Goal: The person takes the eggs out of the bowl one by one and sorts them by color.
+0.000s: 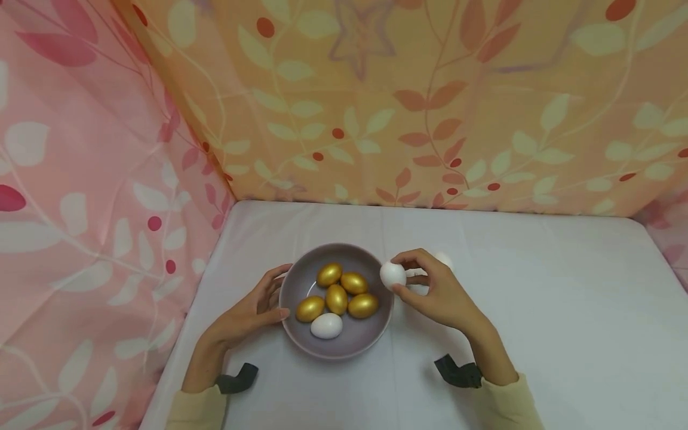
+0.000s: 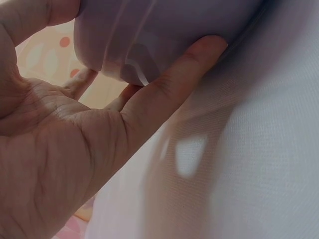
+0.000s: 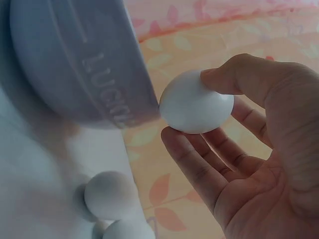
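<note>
A mauve bowl (image 1: 344,351) stands on the white cloth, holding several golden eggs (image 1: 363,306) and one white egg (image 1: 326,326). My left hand (image 1: 257,307) grips the bowl's left side, its thumb by the rim. In the left wrist view, the fingers (image 2: 167,87) spread along the outer wall of the bowl (image 2: 164,30). My right hand (image 1: 438,292) pinches another white egg (image 1: 393,276) between thumb and fingertips, right at the bowl's right rim. The right wrist view shows this held egg (image 3: 192,104) beside raised lettering on the bowl's wall (image 3: 84,59).
Behind my right hand, more white eggs (image 3: 110,195) lie on the cloth, partly hidden in the head view. The white-covered table (image 1: 564,310) meets an orange leaf-patterned curtain (image 1: 333,107) at the back and a pink one (image 1: 97,179) at the left.
</note>
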Action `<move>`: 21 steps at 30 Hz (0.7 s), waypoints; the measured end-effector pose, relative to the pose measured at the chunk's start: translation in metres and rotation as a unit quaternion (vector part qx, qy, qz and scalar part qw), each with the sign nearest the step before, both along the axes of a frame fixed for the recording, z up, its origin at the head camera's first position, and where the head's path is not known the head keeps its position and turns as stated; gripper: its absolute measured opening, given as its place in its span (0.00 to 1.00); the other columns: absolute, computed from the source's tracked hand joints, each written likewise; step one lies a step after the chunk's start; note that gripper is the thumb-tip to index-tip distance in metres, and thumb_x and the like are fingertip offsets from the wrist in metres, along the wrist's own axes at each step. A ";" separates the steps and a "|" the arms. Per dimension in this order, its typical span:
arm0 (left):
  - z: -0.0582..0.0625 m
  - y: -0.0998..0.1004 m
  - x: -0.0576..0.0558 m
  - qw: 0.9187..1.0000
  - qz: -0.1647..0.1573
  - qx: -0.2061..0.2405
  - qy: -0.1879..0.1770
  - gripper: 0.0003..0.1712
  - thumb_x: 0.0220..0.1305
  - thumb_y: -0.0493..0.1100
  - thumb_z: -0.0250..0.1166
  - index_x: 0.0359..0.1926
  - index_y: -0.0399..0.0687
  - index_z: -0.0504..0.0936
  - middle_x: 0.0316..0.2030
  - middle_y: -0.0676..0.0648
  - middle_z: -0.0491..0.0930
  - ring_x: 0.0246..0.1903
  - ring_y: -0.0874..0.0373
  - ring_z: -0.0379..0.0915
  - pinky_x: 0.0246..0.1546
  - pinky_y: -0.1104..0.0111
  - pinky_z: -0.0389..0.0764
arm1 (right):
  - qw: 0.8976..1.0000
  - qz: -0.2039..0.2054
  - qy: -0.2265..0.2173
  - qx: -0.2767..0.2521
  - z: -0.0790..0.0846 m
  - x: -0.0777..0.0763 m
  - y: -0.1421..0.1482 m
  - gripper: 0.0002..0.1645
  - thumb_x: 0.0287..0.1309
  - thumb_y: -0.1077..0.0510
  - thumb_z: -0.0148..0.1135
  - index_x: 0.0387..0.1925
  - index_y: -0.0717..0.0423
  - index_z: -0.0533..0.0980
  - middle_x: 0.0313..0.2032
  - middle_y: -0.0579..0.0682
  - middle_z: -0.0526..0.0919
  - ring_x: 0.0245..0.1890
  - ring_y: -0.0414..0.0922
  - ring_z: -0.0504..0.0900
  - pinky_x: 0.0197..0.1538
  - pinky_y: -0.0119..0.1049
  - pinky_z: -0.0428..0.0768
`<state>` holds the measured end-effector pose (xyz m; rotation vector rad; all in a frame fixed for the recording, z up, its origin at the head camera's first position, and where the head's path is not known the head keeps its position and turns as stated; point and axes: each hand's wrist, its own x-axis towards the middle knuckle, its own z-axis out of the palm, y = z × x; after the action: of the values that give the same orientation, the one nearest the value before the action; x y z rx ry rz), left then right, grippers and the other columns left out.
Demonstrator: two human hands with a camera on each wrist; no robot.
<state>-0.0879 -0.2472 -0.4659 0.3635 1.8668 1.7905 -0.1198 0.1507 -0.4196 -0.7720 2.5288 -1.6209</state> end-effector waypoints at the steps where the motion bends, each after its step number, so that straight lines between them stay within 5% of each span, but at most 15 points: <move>1: 0.000 0.000 0.000 1.000 0.001 0.000 -0.001 0.48 0.68 0.34 0.62 0.78 0.68 0.46 0.78 0.43 0.50 0.78 0.39 0.44 0.60 0.72 0.74 | 1.000 -0.001 0.001 0.001 -0.001 0.000 0.002 0.23 0.58 0.57 0.73 0.54 0.45 0.76 0.53 0.44 0.80 0.52 0.40 0.81 0.51 0.32 0.84; 21: -0.002 -0.001 -0.002 1.000 -0.008 0.003 0.009 0.48 0.69 0.34 0.62 0.78 0.65 0.45 0.78 0.43 0.51 0.77 0.40 0.45 0.60 0.70 0.75 | 0.997 -0.053 -0.030 -0.049 0.001 -0.010 0.043 0.28 0.58 0.66 0.70 0.59 0.54 0.73 0.56 0.51 0.77 0.55 0.36 0.80 0.50 0.26 0.83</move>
<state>-0.0897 -0.2485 -0.4676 0.3959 1.8664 1.7873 -0.1299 0.1935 -0.4181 -0.5957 2.5064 -1.7834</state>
